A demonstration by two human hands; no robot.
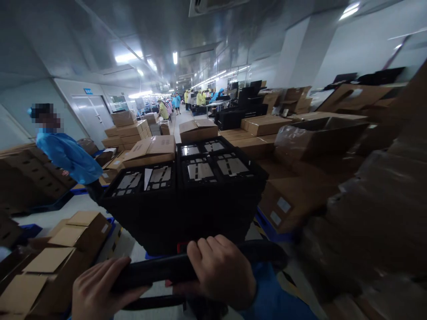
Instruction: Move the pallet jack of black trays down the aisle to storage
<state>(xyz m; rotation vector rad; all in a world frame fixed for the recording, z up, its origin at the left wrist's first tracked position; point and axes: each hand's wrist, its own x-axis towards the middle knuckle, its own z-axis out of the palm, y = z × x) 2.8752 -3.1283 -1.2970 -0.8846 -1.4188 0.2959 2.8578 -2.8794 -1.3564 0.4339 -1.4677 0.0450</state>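
Black handlebar (162, 269) runs crosswise, left to right.

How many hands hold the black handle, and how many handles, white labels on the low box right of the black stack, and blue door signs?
Left hand and right hand: 2
Black handle: 1
White labels: 2
Blue sign: 1
Total: 6

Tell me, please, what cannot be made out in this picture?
In the head view:
Part of the black handle: hidden by left hand and right hand.
What lies beneath the top black trays: covered by them.
Lower-left carton: cut off by the edge.
Print on white labels: too small, blurred.
What far workers handle: too small.
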